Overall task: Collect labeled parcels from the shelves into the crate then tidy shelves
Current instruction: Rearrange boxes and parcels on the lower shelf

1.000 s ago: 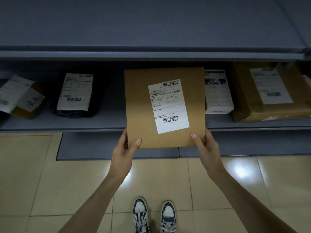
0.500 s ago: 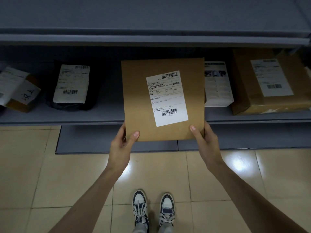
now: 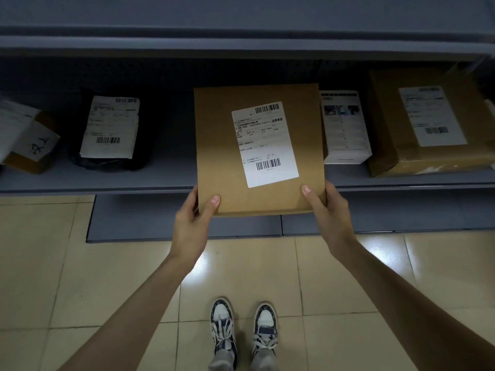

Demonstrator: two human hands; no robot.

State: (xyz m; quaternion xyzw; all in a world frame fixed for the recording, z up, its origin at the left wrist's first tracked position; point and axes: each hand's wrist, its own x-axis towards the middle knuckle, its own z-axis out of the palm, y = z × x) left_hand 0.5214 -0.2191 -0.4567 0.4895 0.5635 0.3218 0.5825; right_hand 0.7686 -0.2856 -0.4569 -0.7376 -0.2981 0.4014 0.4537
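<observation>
Both hands gripping: left hand and right hand pinching the near corners of the flat parcel. I'm seeing it sliding deeper over the shelf than a second ago (being placed, not collected?). Open room leftward; white box crowding its right edge.

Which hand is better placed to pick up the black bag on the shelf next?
Left. The left hand grips the envelope's near-left corner, on the same side as the black bag. The right hand is on the far side, nearer the white box.
</observation>
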